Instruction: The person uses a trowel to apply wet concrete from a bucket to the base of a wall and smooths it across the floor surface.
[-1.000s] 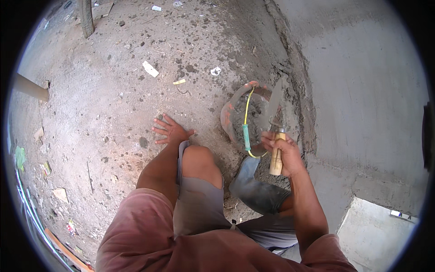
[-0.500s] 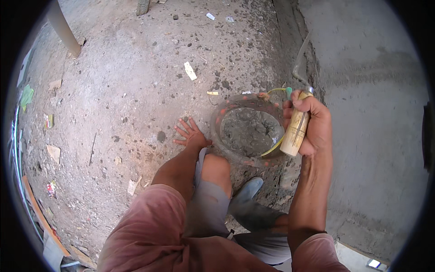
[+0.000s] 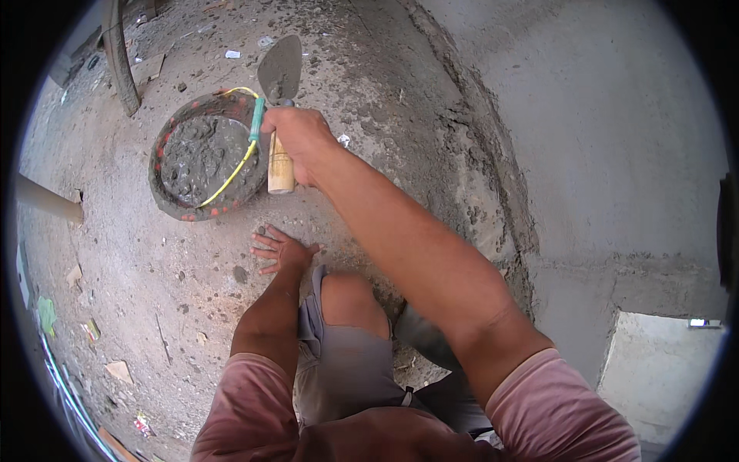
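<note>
- Just right of the bucket [image 3: 163, 199], over bare ground [image 3: 204, 269], I've got the trowel [image 3: 280, 68]: grey leaf-shaped blade pointing away from the person, mortar smeared on it, clump near the neck.
- Trowel's wooden handle [image 3: 281, 169]: pale, round, darker streaks, butt end sticking out below the fist.
- Bucket: round, standing on the ground, crusted grey, orange-red patches showing on the rim.
- Mortar [image 3: 202, 150] inside: grey, lumpy, wet-looking.
- Yellow cord [image 3: 231, 185] arcs across the bucket's right side, green sleeve [image 3: 256, 122] on it.
- Labels: coloured wrapper scraps [image 3: 143, 424] lower left, too small for me to read.
- Right hand [image 3: 300, 138]: clenched round the wooden handle, back of hand up; right by the green sleeve, can't tell if touching.
- Right arm: stretched diagonally across, from lower right to upper left.
- Left hand [image 3: 285, 251]: grasping nothing, palm down on the ground, fingers splayed, near the bare knee [image 3: 352, 304].
- Grey wall [image 3: 616, 154] along the right side.
</note>
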Motion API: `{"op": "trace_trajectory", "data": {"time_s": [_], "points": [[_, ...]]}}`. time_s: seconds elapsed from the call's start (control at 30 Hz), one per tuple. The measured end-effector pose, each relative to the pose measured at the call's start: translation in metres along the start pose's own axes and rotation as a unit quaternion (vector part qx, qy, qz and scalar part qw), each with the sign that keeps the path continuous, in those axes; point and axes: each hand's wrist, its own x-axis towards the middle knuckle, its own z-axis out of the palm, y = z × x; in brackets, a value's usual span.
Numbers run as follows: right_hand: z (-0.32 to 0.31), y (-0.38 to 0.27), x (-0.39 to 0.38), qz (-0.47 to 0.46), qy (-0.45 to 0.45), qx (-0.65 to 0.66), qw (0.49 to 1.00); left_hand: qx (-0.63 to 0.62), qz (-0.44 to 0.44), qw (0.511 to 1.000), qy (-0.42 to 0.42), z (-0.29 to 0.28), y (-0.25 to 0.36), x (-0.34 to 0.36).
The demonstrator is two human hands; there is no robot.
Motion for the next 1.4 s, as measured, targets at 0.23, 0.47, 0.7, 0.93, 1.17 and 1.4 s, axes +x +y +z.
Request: {"op": "trace_trajectory", "data": {"time_s": [0.23,0.47,0.7,0.93,1.17,1.4], "points": [[-0.271,-0.046,-0.031,0.066,0.1,-0.449,0.886,0.029,-0.015,0.999,0.003,0.0,-0.006,0.005],[-0.584,0.021,-0.016,0.098,0.311,-0.424,0.845,0.055,-0.026,0.998,-0.015,0.007,0.002,0.011],[-0.343,0.146,0.135,0.047,0.274,-0.48,0.832,0.047,-0.031,0.998,0.004,0.017,-0.017,0.029],[-0.341,0.071,0.084,-0.024,0.067,-0.565,0.822,0.03,-0.036,0.999,0.006,0.018,-0.009,0.031],[-0.4,0.098,0.134,-0.043,0.126,-0.624,0.769,0.094,-0.029,0.995,-0.003,0.028,0.01,0.02],[-0.359,0.144,-0.017,-0.013,-0.022,-0.601,0.799,0.128,0.02,0.982,-0.14,0.005,0.002,0.007]]}}
